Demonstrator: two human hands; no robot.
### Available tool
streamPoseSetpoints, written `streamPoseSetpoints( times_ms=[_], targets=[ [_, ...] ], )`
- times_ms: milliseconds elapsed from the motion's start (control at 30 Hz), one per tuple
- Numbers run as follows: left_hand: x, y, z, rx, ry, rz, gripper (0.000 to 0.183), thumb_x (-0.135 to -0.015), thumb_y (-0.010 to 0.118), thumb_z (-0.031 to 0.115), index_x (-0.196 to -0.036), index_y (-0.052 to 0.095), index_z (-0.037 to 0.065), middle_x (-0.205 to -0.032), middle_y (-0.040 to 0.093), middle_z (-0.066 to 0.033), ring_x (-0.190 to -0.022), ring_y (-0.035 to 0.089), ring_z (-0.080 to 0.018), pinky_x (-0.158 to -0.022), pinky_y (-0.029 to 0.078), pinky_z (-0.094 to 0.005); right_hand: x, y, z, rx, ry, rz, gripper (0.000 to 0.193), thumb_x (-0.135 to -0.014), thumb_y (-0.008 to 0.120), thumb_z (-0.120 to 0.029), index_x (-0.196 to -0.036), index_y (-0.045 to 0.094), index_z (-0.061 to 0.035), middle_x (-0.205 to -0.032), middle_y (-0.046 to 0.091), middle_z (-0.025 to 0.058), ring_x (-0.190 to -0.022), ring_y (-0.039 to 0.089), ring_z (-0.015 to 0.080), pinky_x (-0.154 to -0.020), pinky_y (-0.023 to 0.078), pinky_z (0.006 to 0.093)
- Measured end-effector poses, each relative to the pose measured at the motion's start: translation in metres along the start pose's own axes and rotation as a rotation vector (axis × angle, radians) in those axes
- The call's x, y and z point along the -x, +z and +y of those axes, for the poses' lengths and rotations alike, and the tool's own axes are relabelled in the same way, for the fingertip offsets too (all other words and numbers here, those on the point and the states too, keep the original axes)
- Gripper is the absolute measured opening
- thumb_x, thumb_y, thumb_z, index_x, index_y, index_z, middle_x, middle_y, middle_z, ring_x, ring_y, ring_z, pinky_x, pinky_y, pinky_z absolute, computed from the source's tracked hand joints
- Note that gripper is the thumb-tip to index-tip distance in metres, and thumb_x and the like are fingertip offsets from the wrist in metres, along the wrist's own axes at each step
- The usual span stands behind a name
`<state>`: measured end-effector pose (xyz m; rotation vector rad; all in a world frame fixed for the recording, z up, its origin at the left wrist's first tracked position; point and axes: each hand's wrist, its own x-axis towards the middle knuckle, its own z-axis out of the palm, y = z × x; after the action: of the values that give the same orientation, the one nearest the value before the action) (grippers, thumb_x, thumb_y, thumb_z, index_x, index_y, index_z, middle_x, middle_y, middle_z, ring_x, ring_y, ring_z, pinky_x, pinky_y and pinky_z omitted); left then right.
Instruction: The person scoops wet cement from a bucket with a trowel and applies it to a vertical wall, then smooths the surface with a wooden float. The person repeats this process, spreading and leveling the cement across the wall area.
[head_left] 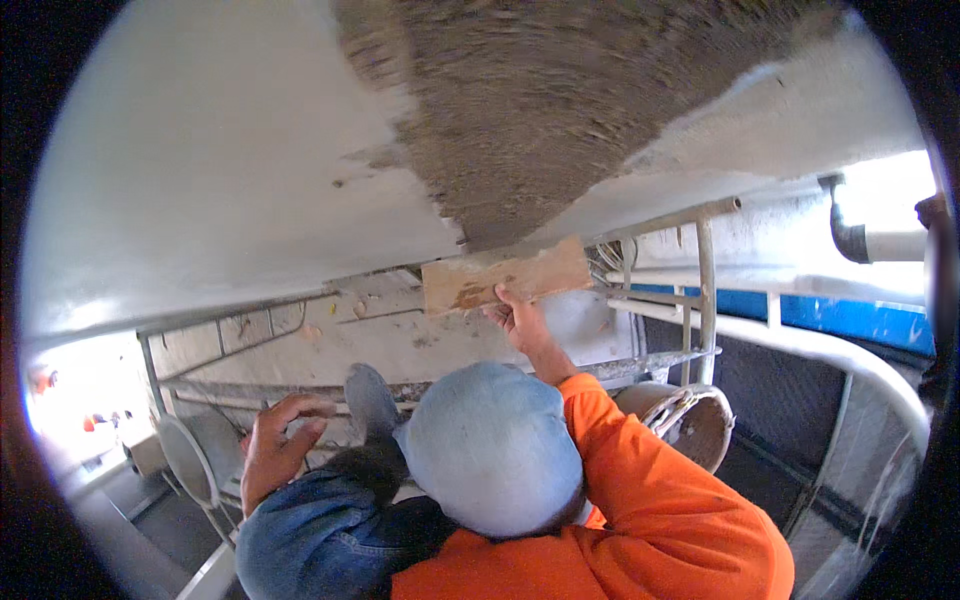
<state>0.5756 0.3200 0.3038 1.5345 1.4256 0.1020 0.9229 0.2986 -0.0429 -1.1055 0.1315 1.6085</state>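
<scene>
Inspection finds the right hand [518, 318], in an orange sleeve, raised overhead and gripping the lower edge of a wooden float [500, 277], which lies flat against the ceiling [220, 180] where the smooth white coat meets a rough grey-brown plaster patch [560, 100]. The left hand [278, 445], in a denim sleeve, is lower and well apart from the float, fingers loosely curled and grasping nothing. Risks, as judged: the hold is by fingertips on one edge only, so the float could tip or slip and drop; loose material from the rough patch could fall towards the pale-blue cap [490, 450] directly beneath; and with the free hand on no support, balance on a raised platform looks uncertain. The ceiling is uneven, with ragged margins to the patch and scuffs in the white coat. The surroundings are a work site: a metal scaffold rail [705, 290] just right of the float, a soiled bucket [690, 420] beside the orange sleeve, a grey pipe [860, 240] and a blue panel [850, 320] beyond, with strong daylight at both sides.
</scene>
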Motion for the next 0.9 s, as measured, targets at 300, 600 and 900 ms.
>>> streamPoseSetpoints(
  times_ms=[300, 600, 900],
  targets=[
    [-0.098, 0.02, -0.004, -0.153, 0.242, -0.28, 0.027, -0.095, 0.068, 0.017, -0.116, 0.071, 0.0, -0.111, 0.074, -0.0143, -0.105, 0.07, -0.0237, -0.094, 0.053, -0.0363, -0.053, 0.012, -0.018, -0.063, -0.051, 0.065, 0.032, -0.094, 0.074, -0.019, -0.121, 0.061, -0.0085, -0.11, 0.071, 0.0052, -0.097, 0.072, 0.0206, -0.087, 0.063, 0.0396],
    [-0.13, 0.028, -0.043, -0.069, 0.115, -0.332, 0.032, -0.1, 0.066, 0.024, -0.123, 0.069, 0.002, -0.116, 0.074, -0.0104, -0.106, 0.068, -0.0195, -0.096, 0.052, -0.0353, -0.045, 0.025, -0.031, -0.126, -0.162, 0.052, 0.03, -0.094, 0.074, -0.013, -0.12, 0.061, -0.0058, -0.112, 0.072, 0.0071, -0.1, 0.073, 0.0211, -0.086, 0.065, 0.0388],
    [-0.249, 0.089, -0.068, 0.453, -0.228, -0.359, 0.062, -0.103, 0.061, 0.045, -0.149, 0.048, 0.005, -0.136, 0.063, -0.0129, -0.123, 0.06, -0.0244, -0.102, 0.051, -0.0421, -0.016, 0.034, -0.053, -0.127, -0.18, -0.001, 0.024, -0.096, 0.073, -0.015, -0.117, 0.063, -0.0071, -0.11, 0.073, 0.0055, -0.098, 0.074, 0.0194, -0.084, 0.066, 0.0364]
  ],
)
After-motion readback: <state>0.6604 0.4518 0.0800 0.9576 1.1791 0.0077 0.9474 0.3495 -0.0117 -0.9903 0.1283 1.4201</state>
